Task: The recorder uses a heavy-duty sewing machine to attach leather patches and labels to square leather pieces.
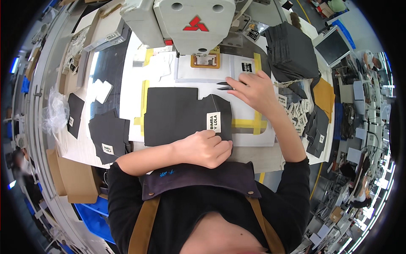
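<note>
A dark grey fabric panel (171, 112) with a notched upper edge lies in front of me on the white work surface. On its right part sits a cream label (213, 122) with dark print. My left hand (210, 149) is closed on the panel's lower right edge, just below the label; its fingertips are partly hidden. To the upper right, my right hand (252, 91) is closed round black tweezers (225, 86). Their two tips point left, apart from each other, above the white sheet and clear of the panel.
A grey sewing machine head (196, 25) hangs over the far side. Stacked dark panels (292, 53) and loose cream labels (299, 114) lie at right. Labelled dark pieces (109, 131) lie at left. Yellow tape (249, 123) marks the white surface; a cardboard box (78, 178) stands lower left.
</note>
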